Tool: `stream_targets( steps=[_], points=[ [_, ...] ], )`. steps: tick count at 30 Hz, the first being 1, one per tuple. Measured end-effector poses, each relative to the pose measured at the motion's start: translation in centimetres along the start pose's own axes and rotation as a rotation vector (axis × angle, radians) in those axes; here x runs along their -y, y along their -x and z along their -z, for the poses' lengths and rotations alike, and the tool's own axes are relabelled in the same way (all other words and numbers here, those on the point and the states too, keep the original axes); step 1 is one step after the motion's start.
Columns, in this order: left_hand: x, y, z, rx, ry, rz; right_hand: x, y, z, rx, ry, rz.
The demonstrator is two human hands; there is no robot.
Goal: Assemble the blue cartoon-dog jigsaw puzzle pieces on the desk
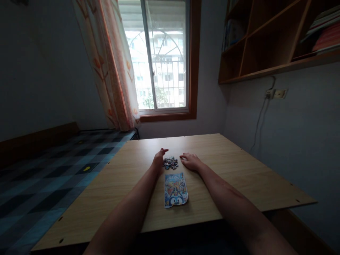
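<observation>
A small heap of jigsaw puzzle pieces (170,163) lies on the wooden table (228,166). At the heap's left edge is my left hand (159,156), on its side with the fingers stretched out and nothing in them. My right hand (190,160) rests palm down just right of the heap, a small gap away, its fingers spread. Nearer to me, between my forearms, a colourful picture sheet (175,189) lies flat; cartoon figures cover it and its lower edge is ragged.
Left of the table stands a bed with a checked cover (61,177). A window (164,67) with a patterned curtain (111,71) is behind. On the right wall hang a wooden shelf unit (247,39) and a socket (279,94) with a dangling cable (258,124).
</observation>
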State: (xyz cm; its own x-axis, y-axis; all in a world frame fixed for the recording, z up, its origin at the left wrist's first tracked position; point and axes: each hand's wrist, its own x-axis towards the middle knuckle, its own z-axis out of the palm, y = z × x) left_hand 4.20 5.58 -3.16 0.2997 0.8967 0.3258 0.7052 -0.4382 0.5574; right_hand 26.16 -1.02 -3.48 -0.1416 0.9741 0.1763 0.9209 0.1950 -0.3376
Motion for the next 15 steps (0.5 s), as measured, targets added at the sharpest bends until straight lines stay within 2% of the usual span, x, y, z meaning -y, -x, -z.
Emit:
stream_targets(
  steps=[5,10,15],
  points=[
    [0.9,0.7,0.8,-0.001,-0.094,0.006,-0.1,0.0,-0.1,-0.003,0.010,0.007],
    [0.1,1.6,-0.6,0.108,-0.230,-0.084,0.0,0.1,0.0,-0.010,0.023,0.012],
    [-0.7,2.3,-1.7,0.169,-0.297,-0.115,0.1,0.3,0.2,-0.009,0.020,0.017]
  ],
)
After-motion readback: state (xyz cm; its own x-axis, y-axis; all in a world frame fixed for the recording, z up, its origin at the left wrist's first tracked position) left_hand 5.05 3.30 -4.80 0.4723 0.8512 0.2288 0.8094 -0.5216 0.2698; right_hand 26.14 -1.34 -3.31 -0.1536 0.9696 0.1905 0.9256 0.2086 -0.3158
